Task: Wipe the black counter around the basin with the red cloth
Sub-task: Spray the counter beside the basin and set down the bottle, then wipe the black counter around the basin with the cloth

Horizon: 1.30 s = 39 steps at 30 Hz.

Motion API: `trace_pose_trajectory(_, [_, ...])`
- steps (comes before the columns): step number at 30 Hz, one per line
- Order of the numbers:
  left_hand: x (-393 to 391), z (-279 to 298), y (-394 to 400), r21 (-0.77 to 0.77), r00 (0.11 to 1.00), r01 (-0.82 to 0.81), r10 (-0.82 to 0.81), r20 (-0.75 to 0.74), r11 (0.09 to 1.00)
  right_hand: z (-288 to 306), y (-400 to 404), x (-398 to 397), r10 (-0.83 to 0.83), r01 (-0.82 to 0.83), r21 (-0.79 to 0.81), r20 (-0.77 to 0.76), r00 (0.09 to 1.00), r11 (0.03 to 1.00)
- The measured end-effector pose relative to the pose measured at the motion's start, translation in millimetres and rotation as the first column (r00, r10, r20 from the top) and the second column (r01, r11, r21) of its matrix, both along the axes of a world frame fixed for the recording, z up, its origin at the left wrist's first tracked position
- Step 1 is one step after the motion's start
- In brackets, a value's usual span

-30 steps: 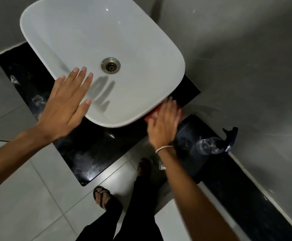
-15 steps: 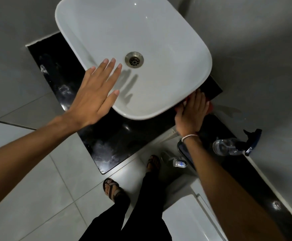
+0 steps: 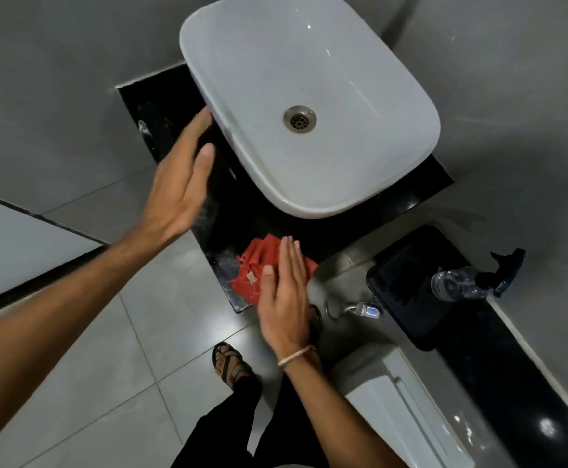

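Observation:
A white oval basin (image 3: pixel 360 79) with a metal drain sits on the black counter (image 3: pixel 238 211). The red cloth (image 3: pixel 259 265), crumpled with a small tag showing, lies on the counter's near corner below the basin's front rim. My right hand (image 3: pixel 284 298) presses flat on the cloth's right side, fingers straight and together. My left hand (image 3: pixel 181 177) hovers over the counter's left strip beside the basin, fingers extended and holding nothing, its fingertips near the basin's left rim. White smears show on the counter near the cloth.
A clear spray bottle with a dark blue trigger (image 3: pixel 471 282) lies on a black ledge (image 3: pixel 498 383) at the right, next to a dark phone-like slab (image 3: pixel 407 285). A small bottle (image 3: pixel 363 310) lies below the counter. Grey walls surround the basin. My sandalled foot (image 3: pixel 228 363) stands on tiled floor.
My right hand slid the red cloth from under the basin's right rim to the counter's near corner. My left hand moved off the basin rim to its left side. The view shifted.

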<state>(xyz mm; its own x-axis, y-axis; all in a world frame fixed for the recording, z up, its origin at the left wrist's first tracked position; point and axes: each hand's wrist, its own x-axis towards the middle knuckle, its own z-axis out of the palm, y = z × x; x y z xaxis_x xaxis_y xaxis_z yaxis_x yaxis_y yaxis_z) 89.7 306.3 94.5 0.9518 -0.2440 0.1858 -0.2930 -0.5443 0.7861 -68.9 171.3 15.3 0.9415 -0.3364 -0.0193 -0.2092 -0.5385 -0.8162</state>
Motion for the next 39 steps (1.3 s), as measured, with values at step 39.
trace_pose_trajectory(39, [-158, -127, -65, 0.644, 0.920, -0.232, 0.380, -0.099, 0.729, 60, -59, 150, 0.556, -0.507, -0.582, -0.110, 0.824, 0.636])
